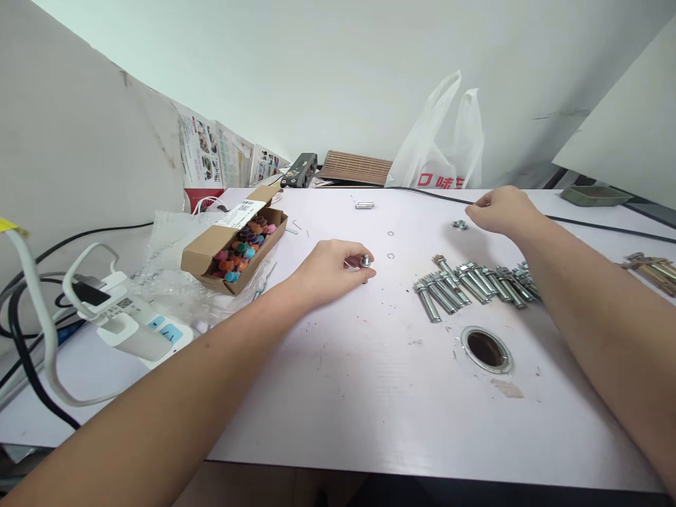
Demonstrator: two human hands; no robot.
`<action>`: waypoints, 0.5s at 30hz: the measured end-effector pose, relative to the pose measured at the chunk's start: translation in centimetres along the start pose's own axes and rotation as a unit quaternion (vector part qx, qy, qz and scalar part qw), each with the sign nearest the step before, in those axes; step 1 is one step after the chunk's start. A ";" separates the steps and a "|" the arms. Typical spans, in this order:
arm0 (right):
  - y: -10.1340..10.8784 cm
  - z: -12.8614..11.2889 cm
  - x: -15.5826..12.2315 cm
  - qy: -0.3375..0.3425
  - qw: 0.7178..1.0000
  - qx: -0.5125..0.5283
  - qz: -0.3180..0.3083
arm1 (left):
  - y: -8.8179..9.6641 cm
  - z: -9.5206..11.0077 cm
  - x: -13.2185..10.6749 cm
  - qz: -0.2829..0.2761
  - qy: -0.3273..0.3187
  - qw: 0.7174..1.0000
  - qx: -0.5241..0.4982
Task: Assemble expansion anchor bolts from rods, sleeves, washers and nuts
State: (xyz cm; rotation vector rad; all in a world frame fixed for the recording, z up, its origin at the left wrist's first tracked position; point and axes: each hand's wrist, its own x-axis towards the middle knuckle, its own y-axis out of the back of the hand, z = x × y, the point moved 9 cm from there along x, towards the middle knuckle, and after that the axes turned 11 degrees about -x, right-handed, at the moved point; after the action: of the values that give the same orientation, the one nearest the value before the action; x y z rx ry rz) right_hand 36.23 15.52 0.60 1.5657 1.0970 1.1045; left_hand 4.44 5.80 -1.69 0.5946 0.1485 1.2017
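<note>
My left hand [330, 270] rests on the white table [370, 380] with its fingers curled round a small metal bolt [365, 261] whose head shows at the fingertips. My right hand [501, 209] lies further back with fingers pinched together, right beside a little cluster of nuts [459, 224]; I cannot make out anything inside the pinch. A row of several silver expansion bolts [475, 285] lies between the two hands, toward the right. Two small washers [391, 244] sit on the table just beyond my left hand.
An open cardboard box of coloured pieces [235, 252] stands at the left, with a white power strip [132, 320] and cables nearer the edge. A cable hole [486, 349] pierces the table. A metal sleeve [364, 205], a plastic bag [441, 158] and brass-coloured bolts [655, 270] lie around.
</note>
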 end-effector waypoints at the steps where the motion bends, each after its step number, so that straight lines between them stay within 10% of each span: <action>1: -0.6 1.3 0.2 -0.037 0.999 -0.018 -0.011 | -0.1 -0.2 0.0 0.000 0.008 1.000 -0.012; 15: -3.6 3.7 0.1 -0.066 0.993 0.017 -0.091 | -0.5 -1.5 0.2 -0.005 0.038 0.998 -0.039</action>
State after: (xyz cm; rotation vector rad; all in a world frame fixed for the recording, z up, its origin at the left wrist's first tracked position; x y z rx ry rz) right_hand 39.25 15.72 -3.62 1.5089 1.1480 0.8521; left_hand 4.28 6.45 -3.16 0.4785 0.1679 1.2154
